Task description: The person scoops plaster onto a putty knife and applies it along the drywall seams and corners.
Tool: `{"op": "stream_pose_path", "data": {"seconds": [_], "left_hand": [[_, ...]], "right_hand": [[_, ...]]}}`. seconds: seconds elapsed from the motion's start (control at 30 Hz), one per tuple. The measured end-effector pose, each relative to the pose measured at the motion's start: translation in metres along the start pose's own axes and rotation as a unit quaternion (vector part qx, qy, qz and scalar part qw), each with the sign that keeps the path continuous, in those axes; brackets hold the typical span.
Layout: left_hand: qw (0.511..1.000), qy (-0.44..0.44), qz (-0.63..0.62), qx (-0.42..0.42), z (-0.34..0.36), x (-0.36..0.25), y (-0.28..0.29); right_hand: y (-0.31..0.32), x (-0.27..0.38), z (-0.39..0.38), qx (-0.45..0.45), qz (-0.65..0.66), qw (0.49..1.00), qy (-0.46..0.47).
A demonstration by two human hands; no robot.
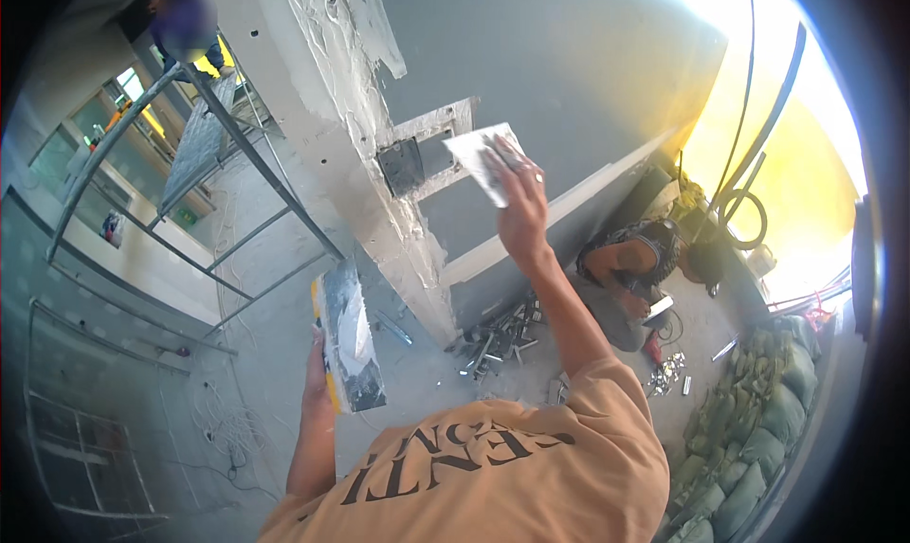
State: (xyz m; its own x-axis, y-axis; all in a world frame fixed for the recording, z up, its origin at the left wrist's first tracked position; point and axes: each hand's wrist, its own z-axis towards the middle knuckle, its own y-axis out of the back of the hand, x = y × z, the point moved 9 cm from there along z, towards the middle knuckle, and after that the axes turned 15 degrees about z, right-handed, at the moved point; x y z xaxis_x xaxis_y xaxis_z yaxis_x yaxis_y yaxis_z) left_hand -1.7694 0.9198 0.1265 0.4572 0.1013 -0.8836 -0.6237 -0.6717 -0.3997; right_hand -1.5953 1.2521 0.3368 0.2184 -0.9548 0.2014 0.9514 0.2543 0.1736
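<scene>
My right hand [524,207], a ring on one finger, is closed round a broad pale putty knife [474,159], its fingers lying along the blade. The blade is at the grey wall panel [550,60], beside a dark square recessed box [401,168] framed by smeared putty; whether its edge touches the wall, I cannot tell. Low on the left, my left hand [316,377] grips the yellow edge of a long rectangular metal-faced board [365,389]. White putty [353,330] lies on that board. Rough wet-looking putty [336,79] runs up the wall corner.
Tubular scaffolding [256,150] stands at left, another person [185,22] high on it. A co-worker [626,268] crouches at the wall's foot, right, near metal offcuts [498,339]. Green sacks [749,458] are piled at lower right. Cables [232,429] trail on the floor at left.
</scene>
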Motion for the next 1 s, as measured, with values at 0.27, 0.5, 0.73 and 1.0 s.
{"op": "stream_pose_path", "data": {"seconds": [0.27,0.5,0.73,1.0], "left_hand": [[0.997,0.002,-0.005,-0.079,-0.011,0.011,0.019],[0.994,0.002,-0.048,-0.102,-0.019,-0.020,0.039],[0.998,0.017,-0.051,-0.023,-0.022,-0.048,0.073],[0.999,0.040,-0.019,0.022,-0.016,-0.036,0.109]], "right_hand": [[-0.063,-0.009,0.035,-0.013,-0.046,0.998,0.047],[-0.081,-0.024,0.026,-0.037,-0.037,0.998,0.041],[-0.090,-0.013,-0.024,-0.026,-0.048,0.998,0.004],[-0.071,0.029,-0.020,0.003,-0.062,0.997,-0.041]]}}
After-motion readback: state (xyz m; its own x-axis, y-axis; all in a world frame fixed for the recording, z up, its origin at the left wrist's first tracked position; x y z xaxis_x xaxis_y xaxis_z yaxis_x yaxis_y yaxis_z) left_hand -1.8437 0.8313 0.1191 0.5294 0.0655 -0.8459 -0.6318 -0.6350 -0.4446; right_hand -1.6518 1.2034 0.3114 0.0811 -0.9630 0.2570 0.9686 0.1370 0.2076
